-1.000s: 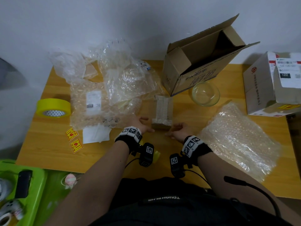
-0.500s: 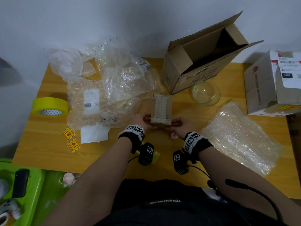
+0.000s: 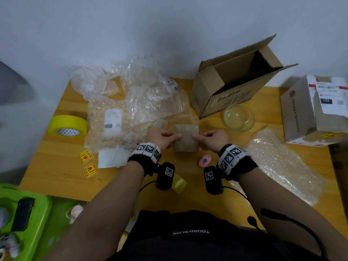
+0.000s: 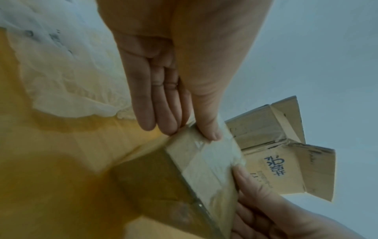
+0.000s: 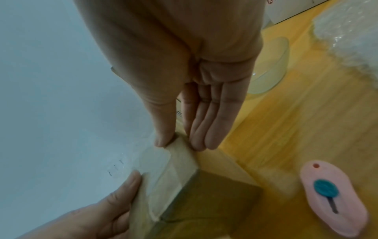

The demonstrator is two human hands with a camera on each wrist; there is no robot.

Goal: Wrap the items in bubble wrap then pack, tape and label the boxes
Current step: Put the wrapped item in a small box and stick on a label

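The small cardboard box (image 3: 186, 137), its top taped over, is held just above the table (image 3: 56, 166) between both hands, in front of the person and near the open carton (image 3: 231, 87). The left hand (image 3: 162, 137) pinches its left edge, thumb on top and straight fingers (image 4: 155, 103) beneath; the right hand (image 3: 212, 138) pinches the right edge the same way. A glass bowl (image 3: 239, 117) stands beside the carton, bubble wrap (image 3: 282, 164) lies to the right, and a pink cutter (image 3: 204, 160) lies just below the box.

Green tray (image 3: 40, 219) with dark phone (image 3: 22, 213)
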